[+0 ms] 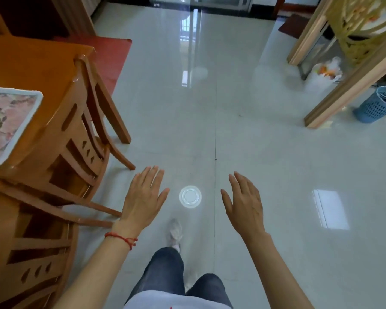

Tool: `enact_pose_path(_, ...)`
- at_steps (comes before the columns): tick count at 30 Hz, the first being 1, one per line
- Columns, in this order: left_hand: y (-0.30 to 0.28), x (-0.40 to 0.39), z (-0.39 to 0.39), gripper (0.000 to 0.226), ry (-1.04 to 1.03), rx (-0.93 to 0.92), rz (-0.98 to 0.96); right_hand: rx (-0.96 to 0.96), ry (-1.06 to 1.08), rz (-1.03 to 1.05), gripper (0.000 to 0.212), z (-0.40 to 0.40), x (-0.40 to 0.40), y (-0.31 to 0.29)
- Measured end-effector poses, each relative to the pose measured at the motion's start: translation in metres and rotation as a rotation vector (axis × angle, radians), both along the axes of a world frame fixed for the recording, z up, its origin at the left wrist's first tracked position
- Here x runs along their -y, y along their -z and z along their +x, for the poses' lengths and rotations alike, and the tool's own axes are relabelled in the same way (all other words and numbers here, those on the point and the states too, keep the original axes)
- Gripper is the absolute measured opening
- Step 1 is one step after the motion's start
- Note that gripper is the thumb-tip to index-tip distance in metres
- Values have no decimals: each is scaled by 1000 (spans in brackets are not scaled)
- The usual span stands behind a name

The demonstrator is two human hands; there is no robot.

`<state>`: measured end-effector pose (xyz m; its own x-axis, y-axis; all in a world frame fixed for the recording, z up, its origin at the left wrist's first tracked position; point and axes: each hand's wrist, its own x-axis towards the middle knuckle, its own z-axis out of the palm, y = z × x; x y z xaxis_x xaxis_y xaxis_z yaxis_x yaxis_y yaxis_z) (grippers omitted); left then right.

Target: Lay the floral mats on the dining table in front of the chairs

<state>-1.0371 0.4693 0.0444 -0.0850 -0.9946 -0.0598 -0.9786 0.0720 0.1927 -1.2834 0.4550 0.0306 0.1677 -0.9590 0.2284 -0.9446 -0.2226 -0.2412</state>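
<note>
Two bare hands out in front over glossy pale floor tiles (265, 141), both empty and palm down. Left hand (143, 197) with fingers extended and loosely together, thumb spread out toward the right; red string bracelet (120, 238) at that wrist. Right hand (245, 204) likewise flat, fingers straight and close, thumb splayed toward the left. Nothing gripped in either.

One floral mat (5, 126) already flat on the dining table (31, 68) at the far left, pink blossoms inside a white border, its near edge cut off by the frame. Directly before it, a wooden chair (83, 139) tucked against the table edge; a second chair (31, 253) lower left, close beside the left forearm.

On the floor between the hands, only a round white reflection of a ceiling light (190, 196). Below, dark trousers and a light shoe (175, 233) mid-step. Off to the right, well apart: a wooden partition frame (352, 85), a white plastic bag (327, 71) at its base, a blue perforated bin (377, 104). Red rug (112, 59) beyond the table.
</note>
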Motion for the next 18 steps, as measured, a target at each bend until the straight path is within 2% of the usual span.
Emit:
enact_pose_path(12,-1,220,47,72,-21,17,-34,-19,-12,-49,58,45,228,-5)
enact_pose_path(18,-1,305,65,69,-55,5,-39,-28,-37,-28,57,61,319,-4)
